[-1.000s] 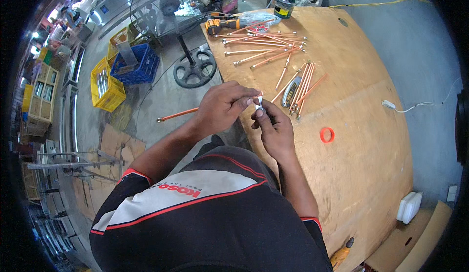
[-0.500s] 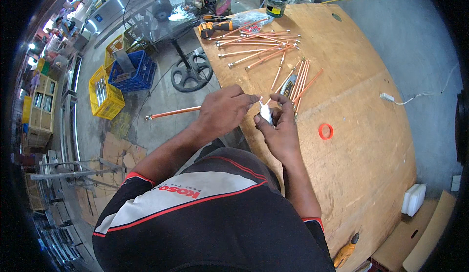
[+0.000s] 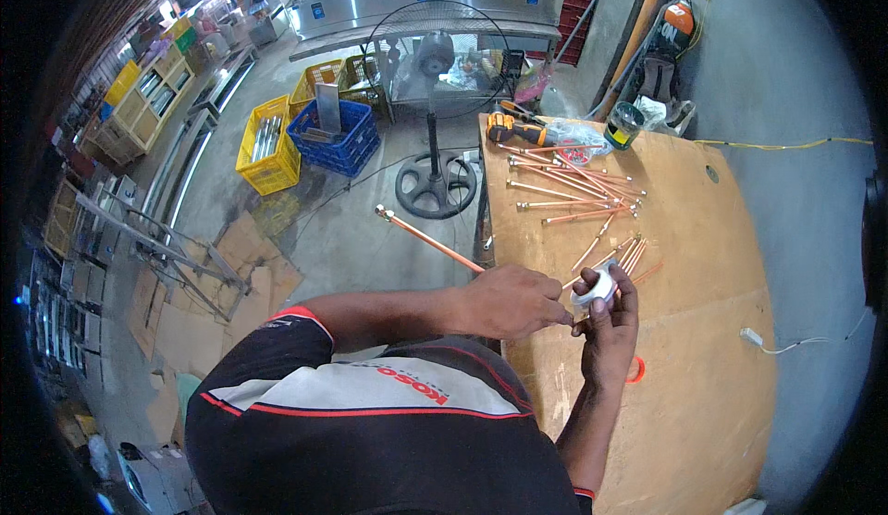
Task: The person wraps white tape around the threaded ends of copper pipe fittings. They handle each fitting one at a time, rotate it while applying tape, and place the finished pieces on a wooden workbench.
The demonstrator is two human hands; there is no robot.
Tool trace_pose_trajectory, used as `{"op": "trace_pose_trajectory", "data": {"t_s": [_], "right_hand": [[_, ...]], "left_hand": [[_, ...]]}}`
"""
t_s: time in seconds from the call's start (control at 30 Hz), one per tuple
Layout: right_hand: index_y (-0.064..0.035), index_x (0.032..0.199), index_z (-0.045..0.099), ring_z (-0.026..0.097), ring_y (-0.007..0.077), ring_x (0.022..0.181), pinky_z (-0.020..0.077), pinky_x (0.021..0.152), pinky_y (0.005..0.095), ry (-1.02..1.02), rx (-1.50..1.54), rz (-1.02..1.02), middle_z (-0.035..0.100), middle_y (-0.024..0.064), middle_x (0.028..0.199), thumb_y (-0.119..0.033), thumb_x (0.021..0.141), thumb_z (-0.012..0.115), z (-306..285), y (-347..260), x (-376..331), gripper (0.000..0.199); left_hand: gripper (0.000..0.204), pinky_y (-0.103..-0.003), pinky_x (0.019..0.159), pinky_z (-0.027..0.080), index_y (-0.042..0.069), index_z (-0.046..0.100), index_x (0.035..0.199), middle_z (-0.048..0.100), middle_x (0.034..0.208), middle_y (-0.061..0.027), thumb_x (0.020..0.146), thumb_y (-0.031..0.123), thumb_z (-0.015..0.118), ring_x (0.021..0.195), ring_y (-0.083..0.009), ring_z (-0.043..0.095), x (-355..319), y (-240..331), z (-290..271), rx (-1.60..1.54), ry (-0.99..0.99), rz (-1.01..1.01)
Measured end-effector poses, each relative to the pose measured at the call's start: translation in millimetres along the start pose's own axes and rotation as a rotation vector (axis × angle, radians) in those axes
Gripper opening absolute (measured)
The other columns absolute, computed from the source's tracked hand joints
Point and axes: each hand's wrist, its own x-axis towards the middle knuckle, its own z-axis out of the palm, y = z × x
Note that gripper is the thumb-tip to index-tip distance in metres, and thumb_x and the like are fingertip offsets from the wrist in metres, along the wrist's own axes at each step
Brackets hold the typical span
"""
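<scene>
My left hand (image 3: 520,302) is closed around a copper tube (image 3: 433,242), whose brass-nut end sticks out to the left beyond the table edge. My right hand (image 3: 610,330) is raised over the table with its fingers curled round a small white roll of tape (image 3: 603,286). The roll's round face shows between thumb and fingers. Left fingertips nearly meet the right hand just below the roll; the tube's other end is hidden there. Partly behind my right wrist lies an orange-red ring (image 3: 635,369).
On the wooden table (image 3: 684,404) several copper tubes (image 3: 564,182) lie beyond my hands, near an orange-black power tool (image 3: 513,129) and a dark tub (image 3: 624,124). A stand fan (image 3: 433,57) and yellow (image 3: 268,145) and blue crates (image 3: 335,140) stand on the floor left.
The view has swung, so the scene sits lower and further right. My right hand has turned the roll's round face into view, and my left fingertips now lie below it.
</scene>
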Motion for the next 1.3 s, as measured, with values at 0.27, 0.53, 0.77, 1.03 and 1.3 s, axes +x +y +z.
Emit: {"op": "trace_pose_trajectory", "data": {"t_s": [0.27, 0.53, 0.77, 1.03, 1.3], "right_hand": [[-0.0016, 0.146, 0.036, 0.059, 0.0192, 0.108, 0.0502, 0.082, 0.0302, -0.150, -0.458, 0.027, 0.058, 0.0150, 0.130, -0.035, 0.101, 0.049, 4, 13, -5, 0.058], [-0.0037, 0.154, 0.018, 0.062, 0.0222, 0.107, 0.0475, 0.093, 0.0344, -0.143, -0.306, -0.028, 0.064, 0.0194, 0.118, -0.015, 0.093, 0.061, 17, 19, -28, 0.075], [-0.0077, 0.156, 0.010, 0.063, 0.0199, 0.105, 0.0520, 0.090, 0.0326, -0.131, 0.008, 0.030, 0.066, 0.0163, 0.112, 0.006, 0.088, 0.062, 9, -6, -28, 0.087], [-0.0077, 0.154, 0.024, 0.066, 0.0218, 0.103, 0.0542, 0.086, 0.0321, -0.066, 0.013, 0.028, 0.063, 0.0203, 0.119, 0.002, 0.087, 0.066, -5, -5, 0, 0.080], [-0.0059, 0.156, 0.014, 0.061, 0.0226, 0.106, 0.0452, 0.094, 0.0355, -0.106, -0.247, -0.001, 0.062, 0.0180, 0.123, -0.044, 0.100, 0.052, -3, 40, -18, 0.078]], "left_hand": [[0.021, -0.043, 0.076, 0.051, 0.016, 0.072, 0.107, 0.063, 0.092, -0.0108, 0.090, 0.023, 0.061, 0.088, -0.0299, 0.065, -3, -16, -19, -0.159, 0.097, -0.116], [0.019, -0.037, 0.070, 0.052, 0.010, 0.074, 0.104, 0.068, 0.086, -0.0116, 0.088, 0.016, 0.066, 0.081, -0.0271, 0.067, 6, -27, -18, -0.198, 0.254, -0.206], [0.021, -0.042, 0.068, 0.051, 0.013, 0.072, 0.104, 0.062, 0.083, -0.0085, 0.086, 0.019, 0.064, 0.080, -0.0295, 0.064, 7, -24, -3, 0.055, 0.132, -0.154], [0.029, -0.040, 0.068, 0.052, 0.018, 0.068, 0.110, 0.060, 0.084, -0.0054, 0.082, 0.019, 0.062, 0.081, -0.0257, 0.065, 1, -13, -4, 0.041, -0.002, 0.136], [0.022, -0.040, 0.065, 0.049, 0.012, 0.073, 0.105, 0.061, 0.078, -0.0079, 0.086, 0.020, 0.067, 0.077, -0.0272, 0.064, 4, -16, -19, -0.109, 0.200, -0.057]]}}
